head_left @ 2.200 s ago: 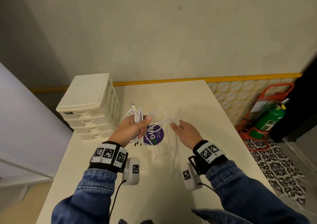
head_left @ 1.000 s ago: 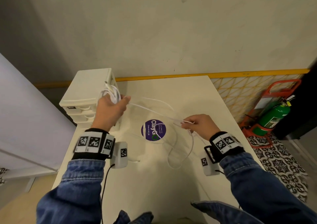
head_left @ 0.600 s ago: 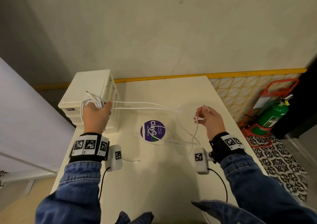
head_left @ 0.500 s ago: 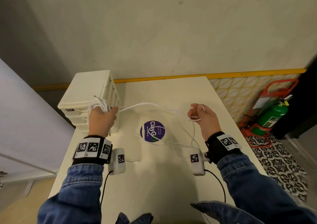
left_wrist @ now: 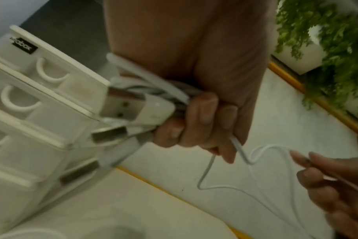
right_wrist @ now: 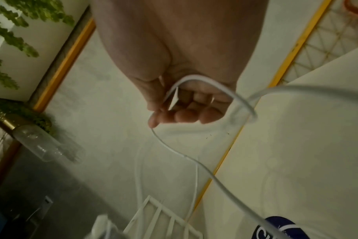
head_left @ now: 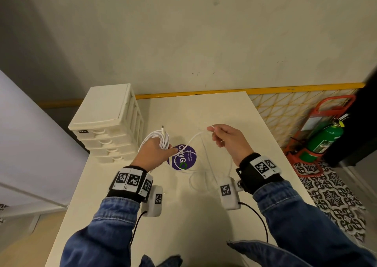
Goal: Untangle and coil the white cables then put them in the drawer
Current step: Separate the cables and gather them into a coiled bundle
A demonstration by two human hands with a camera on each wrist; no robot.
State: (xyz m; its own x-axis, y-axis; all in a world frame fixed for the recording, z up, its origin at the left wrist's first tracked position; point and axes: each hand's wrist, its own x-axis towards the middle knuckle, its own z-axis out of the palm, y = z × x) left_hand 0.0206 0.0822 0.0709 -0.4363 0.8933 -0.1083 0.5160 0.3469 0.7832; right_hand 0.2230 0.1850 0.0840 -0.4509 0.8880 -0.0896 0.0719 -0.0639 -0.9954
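My left hand [head_left: 157, 152] grips a bundle of coiled white cables [head_left: 161, 139] above the table, just right of the cream drawer unit [head_left: 108, 121]. In the left wrist view several USB plugs [left_wrist: 131, 110] stick out of that fist [left_wrist: 202, 119]. My right hand [head_left: 226, 140] pinches a loose white cable strand [head_left: 195, 138] that arcs from the bundle. In the right wrist view the strand [right_wrist: 213, 87] loops over the curled fingers [right_wrist: 186, 113]. More slack [head_left: 206, 170] lies on the table between my hands. All the drawers appear closed.
A round purple sticker [head_left: 182, 159] marks the white table [head_left: 204, 215] under the cables. The wall runs along the table's far edge. A green fire extinguisher [head_left: 322, 140] in a red stand sits on the floor to the right.
Both hands have come back together from a wide spread. The left hand moved right, away from the drawer unit, with the bundle; the taut strand between the hands has gone slack.
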